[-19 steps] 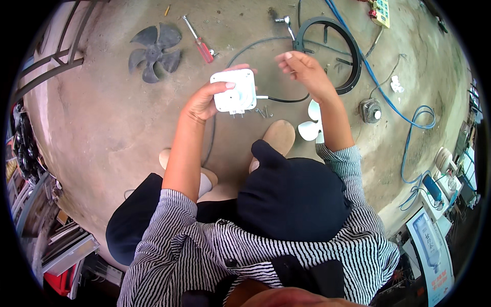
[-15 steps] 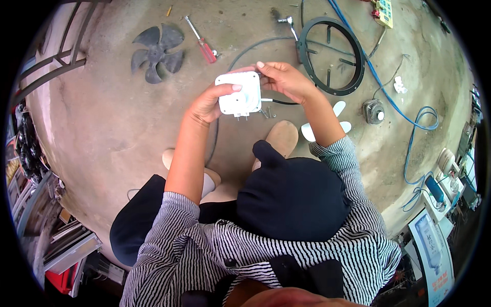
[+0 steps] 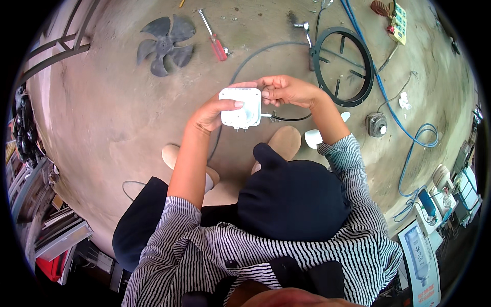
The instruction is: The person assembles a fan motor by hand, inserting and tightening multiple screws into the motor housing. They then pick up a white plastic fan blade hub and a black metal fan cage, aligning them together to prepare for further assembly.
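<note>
My left hand (image 3: 207,113) grips a white square plastic housing (image 3: 248,116) in front of me, its thumb lying across the face and the other fingers behind. Small prongs stick out along the housing's near edge. From its right side runs a cable (image 3: 292,119), white at first and then black. My right hand (image 3: 295,93) is at the housing's upper right corner, thumb and fingers pinched together; what is between them is too small to make out. Below my right forearm lies a small white fan blade (image 3: 313,138), partly covered by the arm.
On the floor ahead lie a black fan blade (image 3: 164,47), a red-handled screwdriver (image 3: 219,50), a ratchet wrench (image 3: 308,40) and a black ring frame (image 3: 367,84). To the right are a small motor (image 3: 377,125), blue cable (image 3: 382,88) and a yellow-green power strip (image 3: 399,24).
My right thumb has come down from above the housing's upper edge to its right corner, pinching there. The housing sits slightly lower in view, and the floor things have shifted a little with the head.
</note>
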### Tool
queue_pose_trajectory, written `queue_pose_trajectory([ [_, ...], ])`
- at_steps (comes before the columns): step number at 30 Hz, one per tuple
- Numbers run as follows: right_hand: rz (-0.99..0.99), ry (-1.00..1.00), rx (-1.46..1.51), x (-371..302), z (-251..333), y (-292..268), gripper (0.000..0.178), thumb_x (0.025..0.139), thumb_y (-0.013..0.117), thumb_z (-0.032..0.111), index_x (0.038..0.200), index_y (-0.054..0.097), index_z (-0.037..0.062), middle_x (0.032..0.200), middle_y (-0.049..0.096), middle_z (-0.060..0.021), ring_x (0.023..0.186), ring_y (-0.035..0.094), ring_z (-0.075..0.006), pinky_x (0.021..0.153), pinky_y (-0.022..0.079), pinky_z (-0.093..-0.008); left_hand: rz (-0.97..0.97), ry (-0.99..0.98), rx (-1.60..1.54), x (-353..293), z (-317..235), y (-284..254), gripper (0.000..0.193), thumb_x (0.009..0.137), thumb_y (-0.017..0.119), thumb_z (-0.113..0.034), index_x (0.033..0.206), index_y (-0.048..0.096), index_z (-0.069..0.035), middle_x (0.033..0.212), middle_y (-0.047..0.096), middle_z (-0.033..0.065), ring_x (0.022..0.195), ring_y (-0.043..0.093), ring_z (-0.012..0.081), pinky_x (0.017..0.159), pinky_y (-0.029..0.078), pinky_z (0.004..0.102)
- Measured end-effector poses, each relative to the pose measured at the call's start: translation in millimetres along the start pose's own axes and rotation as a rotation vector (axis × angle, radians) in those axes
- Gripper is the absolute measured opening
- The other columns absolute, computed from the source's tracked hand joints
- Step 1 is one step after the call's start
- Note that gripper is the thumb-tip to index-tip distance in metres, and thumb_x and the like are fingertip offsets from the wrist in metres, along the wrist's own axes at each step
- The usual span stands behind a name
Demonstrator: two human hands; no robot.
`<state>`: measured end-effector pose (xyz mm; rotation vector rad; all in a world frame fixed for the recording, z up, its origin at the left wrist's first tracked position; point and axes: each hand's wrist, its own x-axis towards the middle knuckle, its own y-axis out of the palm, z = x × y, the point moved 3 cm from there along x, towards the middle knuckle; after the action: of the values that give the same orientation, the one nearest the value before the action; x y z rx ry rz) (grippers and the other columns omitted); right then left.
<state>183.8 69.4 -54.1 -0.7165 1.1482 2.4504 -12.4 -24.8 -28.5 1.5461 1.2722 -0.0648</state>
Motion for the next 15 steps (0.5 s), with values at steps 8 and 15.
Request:
queue_pose_trajectory([
  [8,-0.328,-0.260,-0.156,24.3,65.2,-41.7,0.031,0.100,0.063,0.020,0.128,0.063,0.0072,0.099,0.069,-0.0002,0.085,0.062,-0.0077,0.078,0.049,-0.0211,-0.057,0.030,-0.026,-7.1,-5.0,-7.6,0.078,0.075,0.076,-0.021,0.144,0.046,0.000,0.123,0.065,0.0197,0.113,0.067,0.0358,0.097,0.056,0.0439],
  [15,-0.825,-0.491,-0.523,109.8,97.2,-94.7,0.025,0.089,0.075,0.027,0.103,0.074,0.0067,0.090,0.075,-0.0030,0.080,0.068,-0.0106,0.072,0.053,-0.0270,-0.021,0.012,-0.058,-6.8,4.3,1.3,0.075,0.076,0.075,-0.021,0.142,0.047,0.000,0.119,0.067,0.0217,0.111,0.067,0.0345,0.097,0.056,0.0434],
])
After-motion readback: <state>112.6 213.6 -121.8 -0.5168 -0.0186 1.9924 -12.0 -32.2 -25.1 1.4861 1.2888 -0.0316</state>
